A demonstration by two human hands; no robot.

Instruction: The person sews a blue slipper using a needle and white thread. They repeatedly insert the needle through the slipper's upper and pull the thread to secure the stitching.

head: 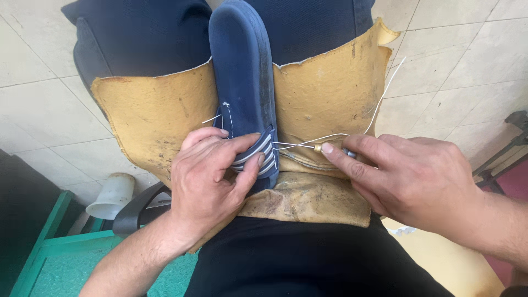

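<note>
A dark blue shoe (242, 71) lies sole-up between my knees on a worn yellow leather apron (324, 93). My left hand (212, 181) grips the shoe's near end, thumb and fingers on its white-striped side. A row of white stitches runs along the sole's left edge. My right hand (407, 176) pinches a stitching awl (330, 149) with a brass tip, pointed at the shoe's right side. A white thread (379, 104) runs from the shoe past the awl and up to the right.
Pale floor tiles (462, 60) surround my legs. A white cup (113, 195) and a black curved piece (140, 212) sit at lower left by a green frame (49, 242). A dark metal stand (509, 143) is at the right edge.
</note>
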